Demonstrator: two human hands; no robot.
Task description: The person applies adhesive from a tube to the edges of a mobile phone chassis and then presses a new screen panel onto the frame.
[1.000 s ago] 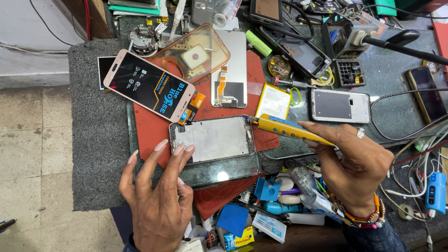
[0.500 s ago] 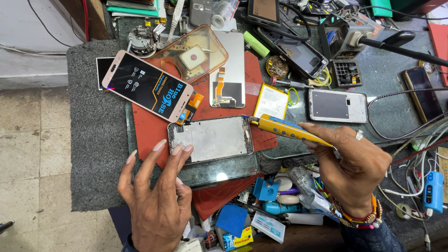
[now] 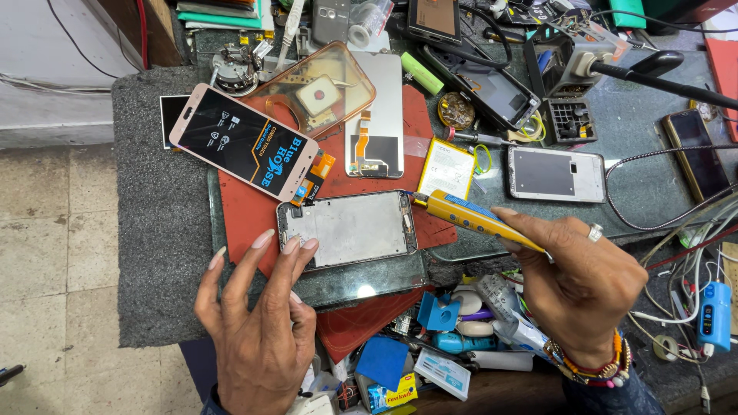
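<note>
The right hand (image 3: 580, 288) pinches a yellow tube (image 3: 469, 217), nozzle at the frame's (image 3: 350, 229) right edge; the open left hand (image 3: 257, 319) fingertips steady its near-left corner.

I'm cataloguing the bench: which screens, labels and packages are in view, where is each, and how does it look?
Rose-gold-framed replacement screen: upper left, tilted; black glass, blue-and-orange sticker.
White screen panel with orange flex cable: top centre, upright.
White-faced phone: right of centre, flat, grey screen.
Dark phone with brown frame: far right edge.
Small blue-and-yellow packet: bottom centre.
</note>
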